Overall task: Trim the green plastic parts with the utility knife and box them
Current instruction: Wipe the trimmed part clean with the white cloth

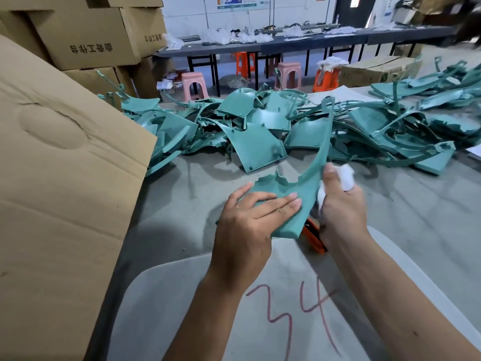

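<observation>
Green part (299,194) beside cardboard box (65,178)

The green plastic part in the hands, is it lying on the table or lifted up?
Lifted up. The curved green plastic part is held between the left hand and right hand, its shadow falling on the grey table.

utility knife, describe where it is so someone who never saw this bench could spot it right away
Start at the grey bench and find the green plastic part gripped by both hands near its front edge. The utility knife pokes out just under that part, in the right hand. It is the only orange thing on the bench.
</observation>
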The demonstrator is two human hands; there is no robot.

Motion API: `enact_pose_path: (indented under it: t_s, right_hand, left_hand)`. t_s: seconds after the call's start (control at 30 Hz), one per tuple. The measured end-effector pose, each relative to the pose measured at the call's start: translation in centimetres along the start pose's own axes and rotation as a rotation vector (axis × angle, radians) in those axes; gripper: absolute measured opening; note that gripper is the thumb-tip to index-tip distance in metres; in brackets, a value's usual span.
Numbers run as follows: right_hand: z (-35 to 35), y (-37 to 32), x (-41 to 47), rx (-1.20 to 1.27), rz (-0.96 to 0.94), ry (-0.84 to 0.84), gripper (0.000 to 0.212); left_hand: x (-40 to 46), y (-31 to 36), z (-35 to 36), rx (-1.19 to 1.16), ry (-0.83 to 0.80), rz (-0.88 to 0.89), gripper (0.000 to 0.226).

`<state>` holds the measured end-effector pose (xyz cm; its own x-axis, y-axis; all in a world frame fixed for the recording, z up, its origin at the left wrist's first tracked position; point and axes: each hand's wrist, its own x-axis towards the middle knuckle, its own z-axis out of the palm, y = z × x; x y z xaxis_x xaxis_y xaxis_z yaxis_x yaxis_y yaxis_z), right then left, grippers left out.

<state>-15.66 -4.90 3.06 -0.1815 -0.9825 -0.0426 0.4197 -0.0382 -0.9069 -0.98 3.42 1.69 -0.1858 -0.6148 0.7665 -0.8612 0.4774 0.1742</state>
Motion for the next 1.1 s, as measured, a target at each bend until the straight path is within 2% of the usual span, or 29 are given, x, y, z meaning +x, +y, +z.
enact_pose_path:
  t_s: [0.07, 0.1, 0.17, 0.27, 0.33, 0.37, 0.43, 0.5, 0.67, 0.73, 0.8, 0.87, 0.9, 0.93, 1.0, 1.03, 1.1]
  right_hand:
    - [-1.2, -0.3, 1.7, -0.124, -0.107, 0.19, 0.022]
    - [-1.6, -0.4, 2.1, -0.162, -0.144, 0.231, 0.022]
    - [-1.6, -0.4, 1.6, -0.179, -0.111, 0.2, 0.029]
    - [0.1, 0.0, -1.4, 0.058, 0.207, -0.202, 0.042]
    - [1.0, 0.1, -3.5, 0.122, 0.325, -0.429, 0.032]
    - [1.3, 0.2, -4.3, 0.116, 0.336, -0.503, 0.026]
    - [1.7, 0.4, -5.5, 0.052, 0.281, -0.611, 0.021]
    - [1.9, 0.5, -5.9, -0.047, 0.191, -0.651, 0.022]
    - [1.7, 0.6, -5.5, -0.196, 0.098, -0.6, 0.033]
    - [1.4, 0.5, -4.7, -0.387, -0.137, -0.55, 0.03]
    - [0.8, 0.0, -3.1, -0.551, -0.391, -0.39, 0.018]
    - [0.0, -0.5, -1.4, -0.565, -0.458, -0.23, 0.012]
    - [-0.4, -0.3, -0.9, -0.548, -0.417, -0.202, 0.013]
    - [-0.7, 0.2, -0.6, -0.469, -0.293, -0.222, 0.015]
    - [-0.3, 0.8, -1.6, -0.152, 0.095, -0.391, 0.037]
    - [-0.1, 1.0, -2.4, -0.003, 0.227, -0.493, 0.049]
    - [0.5, 1.2, -4.0, 0.124, 0.295, -0.637, 0.057]
  left_hand:
    - [-0.2, -0.5, -0.5, -0.031, 0.045, -0.011, 0.044]
    - [-0.3, -0.9, -0.8, -0.023, 0.07, -0.022, 0.047]
    - [-0.6, -1.6, -1.3, 0.016, 0.096, -0.042, 0.051]
    - [-0.6, -1.9, -1.2, 0.052, 0.071, -0.081, 0.039]
    - [-0.6, -1.9, -1.0, 0.067, 0.053, -0.127, 0.039]
    - [-0.6, -2.1, -1.0, 0.068, 0.056, -0.152, 0.035]
    - [-0.8, -2.5, -1.1, 0.066, 0.067, -0.204, 0.042]
    - [-0.9, -2.8, -1.3, 0.04, 0.063, -0.226, 0.045]
    - [-0.7, -2.0, -0.9, 0.014, 0.1, -0.208, 0.042]
    - [-0.8, -1.9, -0.6, -0.048, 0.17, -0.214, 0.04]
    - [-1.1, -1.8, -0.5, -0.106, 0.217, -0.209, 0.036]
    - [-1.3, -1.7, -0.5, -0.105, 0.223, -0.211, 0.044]
    - [-1.3, -1.7, -0.6, -0.101, 0.224, -0.218, 0.044]
    - [-1.3, -1.8, -0.6, -0.093, 0.229, -0.225, 0.043]
    - [-1.2, -2.2, -0.5, -0.08, 0.219, -0.231, 0.039]
    - [-1.2, -2.3, -0.4, -0.079, 0.205, -0.233, 0.035]
    - [-1.2, -2.4, -0.4, -0.093, 0.198, -0.233, 0.03]
